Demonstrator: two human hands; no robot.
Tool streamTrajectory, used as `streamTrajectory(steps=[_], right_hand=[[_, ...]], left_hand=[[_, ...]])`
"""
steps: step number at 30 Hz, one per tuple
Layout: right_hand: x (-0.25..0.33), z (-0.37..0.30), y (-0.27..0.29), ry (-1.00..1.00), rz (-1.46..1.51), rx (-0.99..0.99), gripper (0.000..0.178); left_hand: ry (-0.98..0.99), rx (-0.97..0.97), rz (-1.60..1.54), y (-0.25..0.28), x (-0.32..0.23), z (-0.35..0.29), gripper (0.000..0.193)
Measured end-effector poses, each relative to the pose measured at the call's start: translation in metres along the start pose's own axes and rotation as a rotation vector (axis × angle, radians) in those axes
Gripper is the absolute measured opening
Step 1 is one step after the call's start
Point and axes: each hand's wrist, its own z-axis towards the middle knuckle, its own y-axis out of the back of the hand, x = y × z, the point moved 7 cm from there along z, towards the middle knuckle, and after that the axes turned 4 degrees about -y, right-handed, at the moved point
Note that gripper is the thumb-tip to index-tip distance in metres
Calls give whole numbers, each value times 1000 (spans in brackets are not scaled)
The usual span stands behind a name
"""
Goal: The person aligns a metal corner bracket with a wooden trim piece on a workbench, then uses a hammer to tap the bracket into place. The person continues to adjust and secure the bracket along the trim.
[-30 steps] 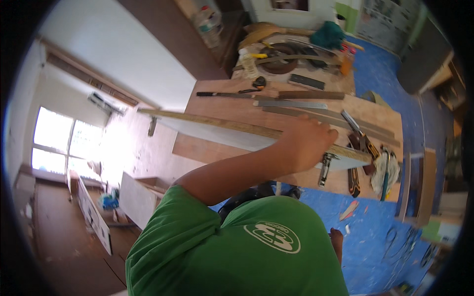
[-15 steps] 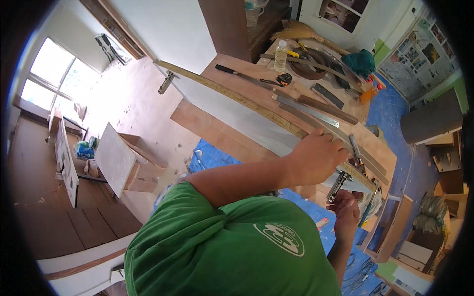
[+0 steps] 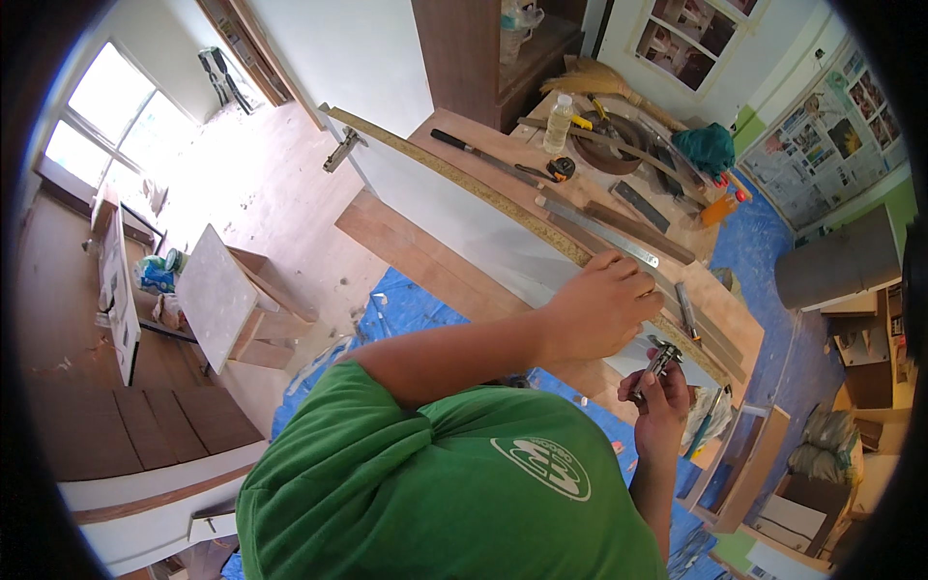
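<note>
A white door panel point(image 3: 474, 224) stands on its edge, its raw chipboard rim point(image 3: 454, 181) facing up. My left hand point(image 3: 601, 302) lies over that rim near the right end, its fingers curled over the far side. A metal cabinet hinge point(image 3: 660, 364) is in the fingers of my right hand point(image 3: 664, 394), close against the panel's near face. Whether the hinge is still fixed to the panel, I cannot tell. At the panel's far left end a second metal hinge point(image 3: 341, 151) sticks out.
Behind the panel, a wooden worktop point(image 3: 725, 290) carries a steel ruler point(image 3: 609, 237), a file point(image 3: 469, 147), a tape measure point(image 3: 560, 169), a clear bottle point(image 3: 559, 124) and wood strips. Blue sheeting point(image 3: 411, 307) covers part of the floor. A small pale-topped table point(image 3: 215, 295) stands left.
My right hand has moved up and closed on the hinge, which it was just below before. The left hand stays on the panel's rim, and the view has shifted slightly.
</note>
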Motion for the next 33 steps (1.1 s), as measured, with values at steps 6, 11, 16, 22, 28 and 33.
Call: streamTrajectory(steps=[6,11,16,22,28,33], right_hand=[[5,-1,-2,-5,8,-19,33],[-2,3,3,15,30,-30,36],[-5,0,1,15,37,-74,37],[-4,-3,-5,6,23,-233,35],[0,-9,-10,-29,-159,-455,27],[13,-4,-17,-54,-591,-572,15]], left_hand=[[-44,-391,-26,45,-10,-29,36],[94,-449,-88,56,10,-74,26],[470,-396,-106,37,90,-161,5],[1151,-612,-536,-2,238,-317,19],[1502,-857,-749,20,321,-389,31],[1612,-988,-1016,25,385,-417,48]])
